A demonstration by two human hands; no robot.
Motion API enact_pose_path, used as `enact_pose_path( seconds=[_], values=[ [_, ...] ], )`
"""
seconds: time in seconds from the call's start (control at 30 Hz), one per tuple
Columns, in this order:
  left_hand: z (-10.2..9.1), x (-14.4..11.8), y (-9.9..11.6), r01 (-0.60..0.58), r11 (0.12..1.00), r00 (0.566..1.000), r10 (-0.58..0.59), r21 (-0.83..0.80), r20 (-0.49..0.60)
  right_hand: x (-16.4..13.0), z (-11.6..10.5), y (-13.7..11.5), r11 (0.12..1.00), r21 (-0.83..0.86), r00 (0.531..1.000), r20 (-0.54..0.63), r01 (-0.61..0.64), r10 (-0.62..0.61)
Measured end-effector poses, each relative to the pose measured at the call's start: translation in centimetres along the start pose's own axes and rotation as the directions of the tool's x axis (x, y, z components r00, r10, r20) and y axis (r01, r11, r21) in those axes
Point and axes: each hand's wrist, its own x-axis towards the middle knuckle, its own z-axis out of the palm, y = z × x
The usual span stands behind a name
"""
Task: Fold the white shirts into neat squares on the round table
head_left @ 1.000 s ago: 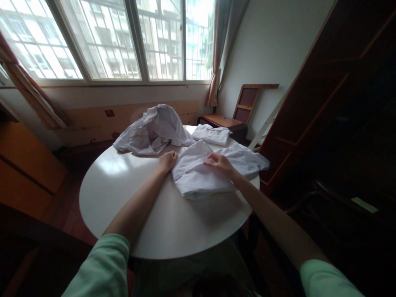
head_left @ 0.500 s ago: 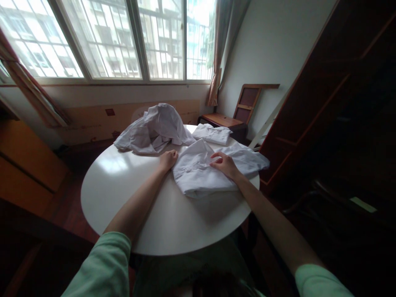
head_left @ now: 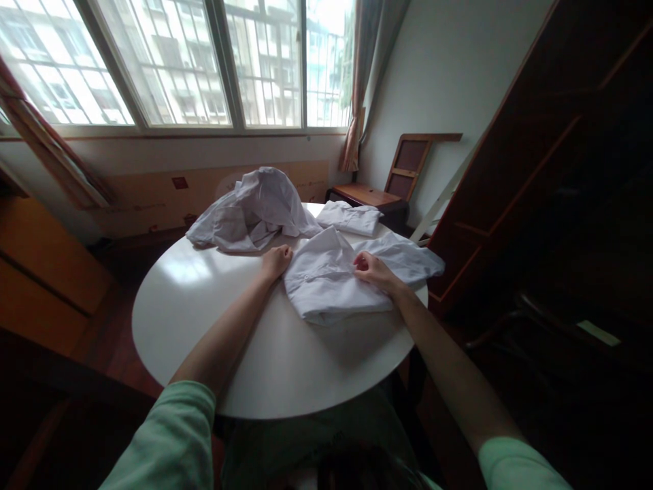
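A white shirt lies partly folded on the round white table, its far part spreading to the right. My left hand is closed and rests at the shirt's left edge, pinching or pressing the fabric there. My right hand sits on top of the shirt near its middle right, fingers curled into the cloth.
A crumpled pile of white garments lies at the table's far side. A small folded white garment sits behind the shirt. A wooden chair stands by the wall, a dark wardrobe at right, windows behind.
My right hand has slid to the right across the shirt and curled its fingers. The left hand has stayed at the shirt's left edge.
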Motion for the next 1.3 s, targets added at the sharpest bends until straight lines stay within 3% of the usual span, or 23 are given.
enact_pose_path(
  seconds=[0.17, 0.4, 0.57, 0.83, 1.1, 1.3],
  values=[
    [0.0, 0.1, 0.0, 0.0, 1.0, 1.0, 0.0, 0.006, 0.0, 0.0, 0.4, -0.3, 0.996, -0.022, 0.986, -0.147, 0.081, -0.084],
    [0.0, 0.1, 0.0, 0.0, 1.0, 1.0, 0.0, 0.001, 0.004, 0.3, 0.7, 0.1, 0.999, 0.027, 1.0, -0.011, 0.018, -0.017],
    [0.0, 0.1, 0.0, 0.002, 1.0, 1.0, -0.002, -0.008, 0.0, 0.5, 1.0, 0.4, 0.996, 0.088, 1.0, -0.004, -0.006, 0.007],
    [0.1, 0.1, -0.1, -0.006, 1.0, 1.0, 0.005, -0.024, -0.01, 0.4, 0.8, 0.0, 0.998, -0.041, 0.997, -0.057, 0.049, -0.051],
    [0.5, 0.3, -0.4, -0.015, 0.996, 0.999, 0.012, -0.091, -0.032, 0.6, 1.0, -0.2, 0.999, -0.027, 0.994, -0.108, -0.026, 0.023],
    [0.7, 0.9, -1.1, -0.029, 0.974, 0.999, 0.025, -0.226, -0.022, 1.0, 1.1, -0.1, 0.96, 0.163, 0.971, -0.024, -0.229, 0.236]
  ],
)
